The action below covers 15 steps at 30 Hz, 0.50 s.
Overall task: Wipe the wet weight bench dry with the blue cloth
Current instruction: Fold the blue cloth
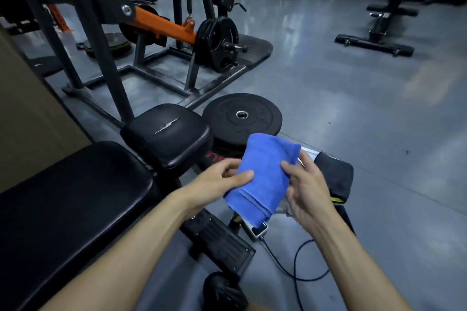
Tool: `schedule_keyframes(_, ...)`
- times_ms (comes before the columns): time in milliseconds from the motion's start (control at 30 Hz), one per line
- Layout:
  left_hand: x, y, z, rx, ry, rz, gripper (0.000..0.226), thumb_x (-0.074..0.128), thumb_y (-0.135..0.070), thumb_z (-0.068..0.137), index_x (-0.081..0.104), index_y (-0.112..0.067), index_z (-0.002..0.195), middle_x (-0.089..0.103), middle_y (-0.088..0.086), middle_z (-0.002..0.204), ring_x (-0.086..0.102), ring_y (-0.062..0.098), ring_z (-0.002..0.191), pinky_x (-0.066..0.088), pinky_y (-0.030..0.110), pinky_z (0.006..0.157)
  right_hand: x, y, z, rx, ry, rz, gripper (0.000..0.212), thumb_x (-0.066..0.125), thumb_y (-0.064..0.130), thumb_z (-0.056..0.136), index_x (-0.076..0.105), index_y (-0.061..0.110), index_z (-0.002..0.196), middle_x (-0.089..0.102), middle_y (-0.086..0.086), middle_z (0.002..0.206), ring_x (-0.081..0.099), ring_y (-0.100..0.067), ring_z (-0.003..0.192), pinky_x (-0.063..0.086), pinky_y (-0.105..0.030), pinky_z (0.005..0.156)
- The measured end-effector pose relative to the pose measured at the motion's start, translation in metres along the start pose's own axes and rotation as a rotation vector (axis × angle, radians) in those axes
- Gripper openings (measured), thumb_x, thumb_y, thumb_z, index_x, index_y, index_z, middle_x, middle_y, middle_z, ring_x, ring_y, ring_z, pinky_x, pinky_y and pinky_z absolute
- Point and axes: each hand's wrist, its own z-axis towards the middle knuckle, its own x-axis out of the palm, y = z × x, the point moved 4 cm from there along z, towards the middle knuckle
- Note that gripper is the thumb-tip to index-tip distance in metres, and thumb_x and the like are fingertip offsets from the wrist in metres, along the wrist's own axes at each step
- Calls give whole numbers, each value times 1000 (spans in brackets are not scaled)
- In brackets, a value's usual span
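Note:
A folded blue cloth (265, 174) is held in the air between both hands, to the right of the bench. My left hand (217, 184) pinches its left edge, thumb on top. My right hand (308, 192) grips its right side, fingers behind the fabric. The black padded weight bench (75, 199) stretches across the lower left, its long pad glossy. Its smaller seat pad (166, 134) lies beyond, with a split in the cover. The cloth is off the bench, not touching it.
A black weight plate (242, 115) lies flat on the floor past the cloth. A dark folded item (333, 174) and a white device with a black cable (260, 231) lie under my hands. An orange-armed machine (161, 25) stands behind. Grey floor (366, 108) spreads right.

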Motion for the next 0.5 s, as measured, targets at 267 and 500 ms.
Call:
schedule_keyframes(267, 27, 29, 59, -32, -119, -64, 16, 58, -32, 100, 66, -18, 104, 71, -2, 87, 64, 7, 67, 46, 20, 55, -22, -60, 6, 318, 79, -79, 42, 62, 26, 96, 55, 17, 136, 70, -9, 125, 69, -30, 112, 57, -51, 91)
schedule_keyframes(500, 48, 77, 95, -251, -13, 173, 30, 50, -38, 97, 64, -13, 105, 69, 6, 76, 57, 11, 42, 44, 23, 41, -46, -86, 19, 310, -163, -237, 26, 58, 14, 99, 61, 24, 123, 78, -8, 95, 73, -23, 70, 56, -43, 71)
